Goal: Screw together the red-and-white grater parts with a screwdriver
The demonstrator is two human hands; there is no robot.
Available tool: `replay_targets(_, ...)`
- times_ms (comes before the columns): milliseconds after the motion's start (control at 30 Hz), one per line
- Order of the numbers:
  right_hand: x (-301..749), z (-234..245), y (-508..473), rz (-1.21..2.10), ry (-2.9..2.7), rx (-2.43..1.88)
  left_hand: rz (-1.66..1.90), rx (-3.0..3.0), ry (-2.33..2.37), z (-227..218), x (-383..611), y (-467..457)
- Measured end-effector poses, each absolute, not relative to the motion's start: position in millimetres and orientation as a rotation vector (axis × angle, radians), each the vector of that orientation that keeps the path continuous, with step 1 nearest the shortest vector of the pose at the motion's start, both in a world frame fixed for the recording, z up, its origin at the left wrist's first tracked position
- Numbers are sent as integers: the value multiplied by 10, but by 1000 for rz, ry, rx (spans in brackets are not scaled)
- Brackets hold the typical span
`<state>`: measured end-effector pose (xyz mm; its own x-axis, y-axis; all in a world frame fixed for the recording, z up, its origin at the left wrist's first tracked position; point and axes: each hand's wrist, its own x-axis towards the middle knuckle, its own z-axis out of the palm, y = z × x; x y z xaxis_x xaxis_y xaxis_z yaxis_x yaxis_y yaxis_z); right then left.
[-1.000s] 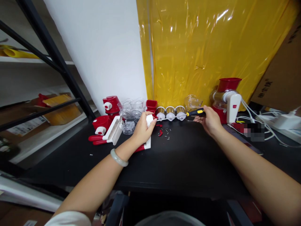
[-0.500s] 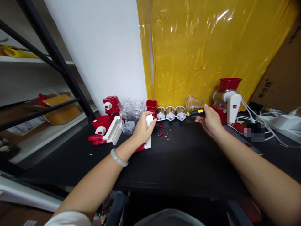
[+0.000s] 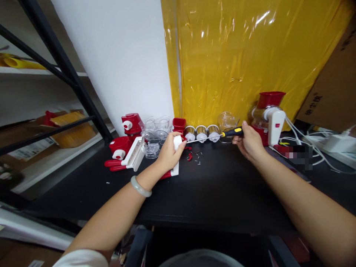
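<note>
My left hand is closed round a white and red plastic part that stands upright on the black table. My right hand grips the black and yellow handle of a screwdriver. The long shaft runs left and its tip meets the top of the white part. Several small screws and a red clip lie on the table just right of the part.
Red and white housings and clear plastic cups lie at the back left. Three metal drums stand against the yellow sheet. An assembled red and white device and white cables sit at the right. A black rack stands left.
My right hand has edged slightly up and right with the screwdriver handle. My left hand and the white part have stayed put.
</note>
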<state>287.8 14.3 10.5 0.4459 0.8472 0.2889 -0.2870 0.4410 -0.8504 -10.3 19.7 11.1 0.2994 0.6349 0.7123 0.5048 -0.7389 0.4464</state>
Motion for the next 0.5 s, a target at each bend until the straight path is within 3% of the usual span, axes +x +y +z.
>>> replay_targets(500, 2883, 95, 159, 848, -762, -815, 1431, 2451, 1047, 144, -93, 144)
